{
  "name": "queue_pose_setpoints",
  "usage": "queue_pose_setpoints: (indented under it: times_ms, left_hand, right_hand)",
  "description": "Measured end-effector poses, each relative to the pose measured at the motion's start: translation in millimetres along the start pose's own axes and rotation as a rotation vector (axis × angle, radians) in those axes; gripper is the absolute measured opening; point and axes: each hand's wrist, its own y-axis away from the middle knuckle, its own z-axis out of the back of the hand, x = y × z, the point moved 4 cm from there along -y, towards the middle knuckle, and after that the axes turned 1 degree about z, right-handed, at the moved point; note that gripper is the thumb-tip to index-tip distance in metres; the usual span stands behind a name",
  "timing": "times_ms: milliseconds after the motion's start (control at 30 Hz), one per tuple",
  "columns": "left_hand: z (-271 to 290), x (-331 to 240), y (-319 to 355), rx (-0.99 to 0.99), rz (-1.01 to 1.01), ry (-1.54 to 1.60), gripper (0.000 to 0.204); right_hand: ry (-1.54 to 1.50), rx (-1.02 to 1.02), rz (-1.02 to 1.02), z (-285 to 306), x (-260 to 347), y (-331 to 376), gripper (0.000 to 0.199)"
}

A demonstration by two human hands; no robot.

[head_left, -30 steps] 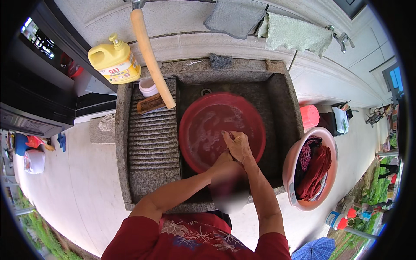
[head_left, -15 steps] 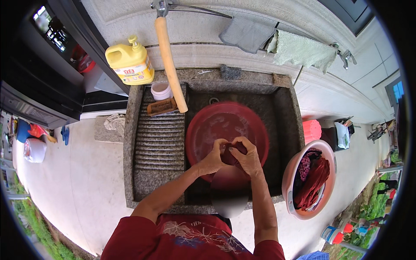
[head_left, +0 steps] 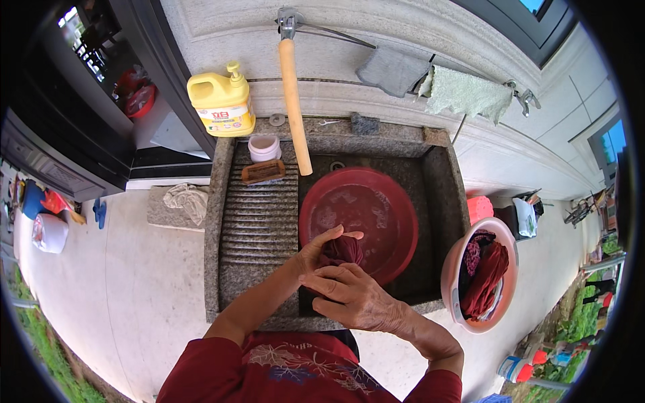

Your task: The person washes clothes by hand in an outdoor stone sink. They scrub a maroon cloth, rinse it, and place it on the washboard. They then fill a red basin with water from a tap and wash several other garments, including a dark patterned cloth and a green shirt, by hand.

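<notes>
A bunched dark red cloth (head_left: 344, 250) is gathered over the near part of a red basin (head_left: 411, 215) of cloudy, sudsy water. My left hand (head_left: 316, 254) is closed round it, thumb and fingertips at its upper side. Just below, my right hand (head_left: 359, 297) lies across the cloth's lower end with bent fingers pressed against it, close to the left wrist; the fingers partly hide the cloth. The basin stands in a stone sink (head_left: 440, 174), whose left side is a ribbed washboard (head_left: 259, 232).
On the washboard's far end are a brown brush (head_left: 263, 172) and a pink jar (head_left: 264, 148). A yellow pump jug (head_left: 222, 101) stands behind. A tan hose (head_left: 293, 101) hangs from the tap. A pink tub (head_left: 451, 289) of clothes sits right; rags (head_left: 470, 91) hang on the wall.
My right hand has turned and come down across the cloth, its elbow now bent outward. My left hand has shifted slightly left and lower. The view has moved a little.
</notes>
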Motion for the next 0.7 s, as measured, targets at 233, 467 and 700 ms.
queue_pose_setpoints:
  times_ms: [233,467,700]
  left_hand:
    - [17.6,6.9,25.5,-0.334,-0.143,-0.020,0.018]
    - [29.4,8.4,30.1,-0.212,-0.393,0.175,0.004]
    - [-41.6,-36.4,40.7,-0.264,-0.856,-0.340,0.015]
  right_hand:
    - [0.127,0.061,-0.152,-25.0,10.0,8.2,0.021]
    - [-0.352,-0.500,-0.544,-19.6,-39.7,30.6,0.025]
    - [-1.001,-1.311,-0.888,-39.0,-95.1,69.8,0.022]
